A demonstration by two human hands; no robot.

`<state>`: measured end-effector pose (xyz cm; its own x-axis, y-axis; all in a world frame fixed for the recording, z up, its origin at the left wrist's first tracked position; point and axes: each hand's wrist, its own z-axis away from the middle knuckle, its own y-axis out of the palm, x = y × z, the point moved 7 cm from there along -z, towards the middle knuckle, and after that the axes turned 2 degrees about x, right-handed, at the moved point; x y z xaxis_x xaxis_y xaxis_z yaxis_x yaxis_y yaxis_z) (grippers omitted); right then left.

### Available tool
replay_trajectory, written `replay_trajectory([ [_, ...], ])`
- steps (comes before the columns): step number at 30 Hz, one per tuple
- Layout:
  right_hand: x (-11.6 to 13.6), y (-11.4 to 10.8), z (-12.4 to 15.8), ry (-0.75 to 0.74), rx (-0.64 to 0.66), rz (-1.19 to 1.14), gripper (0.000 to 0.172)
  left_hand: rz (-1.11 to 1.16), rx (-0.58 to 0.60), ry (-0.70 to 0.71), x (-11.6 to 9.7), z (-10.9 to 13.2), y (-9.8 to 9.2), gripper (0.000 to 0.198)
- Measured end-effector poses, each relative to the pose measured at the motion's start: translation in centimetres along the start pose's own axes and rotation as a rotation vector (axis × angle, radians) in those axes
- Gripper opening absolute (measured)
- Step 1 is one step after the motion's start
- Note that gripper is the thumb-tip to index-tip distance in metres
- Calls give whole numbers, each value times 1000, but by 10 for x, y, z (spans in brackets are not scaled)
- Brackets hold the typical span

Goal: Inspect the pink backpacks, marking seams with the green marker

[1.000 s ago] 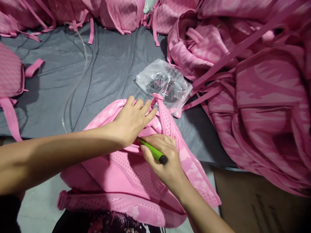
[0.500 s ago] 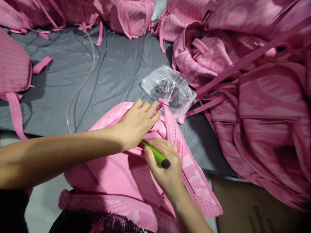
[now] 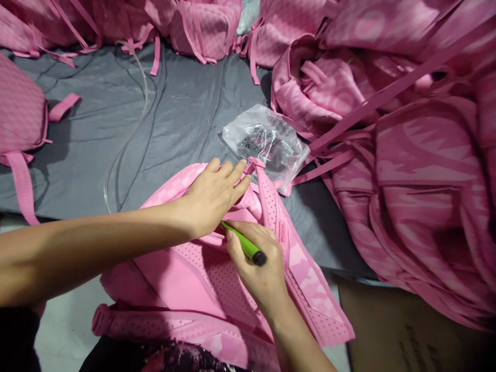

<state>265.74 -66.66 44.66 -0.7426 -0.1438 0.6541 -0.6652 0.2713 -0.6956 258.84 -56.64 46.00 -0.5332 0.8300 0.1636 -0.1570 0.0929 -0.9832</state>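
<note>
A pink backpack of soft camouflage-patterned fabric with a dotted back panel (image 3: 186, 287) lies strap side up across the front edge of a table spread with a wrinkled grey sheet (image 3: 186, 103), its lower part overhanging towards the lap. The bare left hand (image 3: 215, 199) is laid palm down over the top of the backpack, with the fingers extended and slightly spread; whether any fabric is pinched beneath them cannot be told, since the thumb and palm are hidden. In the bare right hand (image 3: 258, 253), a slim bright-green pen-shaped tool with a black end (image 3: 244, 243) is gripped between closed fingers and thumb, its black end pointed back towards the wrist and its working end set close beside the left hand. By judgement, the step in hand is close work with the tool at the top of the back panel, while the fabric is steadied by the left hand; whether the fabric is touched by the tip cannot be seen. For the next move, a firm hold on the loose fabric seems to be called for, along with small, controlled shifts of the tool, so that the nearby left hand is not caught.
</note>
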Motion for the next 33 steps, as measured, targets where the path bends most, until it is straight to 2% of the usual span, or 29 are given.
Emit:
replay_trajectory([
  [3, -3, -2, 2, 30, -21, -9, 13, 45, 77, -1, 13, 7, -2, 88],
  [6, 4, 1, 3, -7, -34, -41, 13, 101, 178, -30, 25, 20, -4, 113],
  [10, 14, 13, 2, -75, -72, -124, 13, 73, 179, -72, 23, 31, -4, 128],
  [13, 12, 19, 4, -70, -112, -138, 15, -5, 177, -100, 15, 30, 0, 125],
  [16, 6, 22, 6, -67, -98, -140, 17, -58, 168, -111, 13, 28, 3, 115],
  [23, 0, 17, 6, -42, -77, -151, 17, -33, 41, -1, 20, 31, 4, 88],
  [25, 1, 17, 4, -41, -59, -147, 17, -34, 49, 12, 20, 30, 4, 89],
  [30, -2, 23, 2, -62, -84, -165, 18, -96, 182, -66, 15, 23, 6, 115],
  [33, -7, 26, 3, -65, -110, -167, 21, -125, 170, -88, 14, 20, 7, 97],
])
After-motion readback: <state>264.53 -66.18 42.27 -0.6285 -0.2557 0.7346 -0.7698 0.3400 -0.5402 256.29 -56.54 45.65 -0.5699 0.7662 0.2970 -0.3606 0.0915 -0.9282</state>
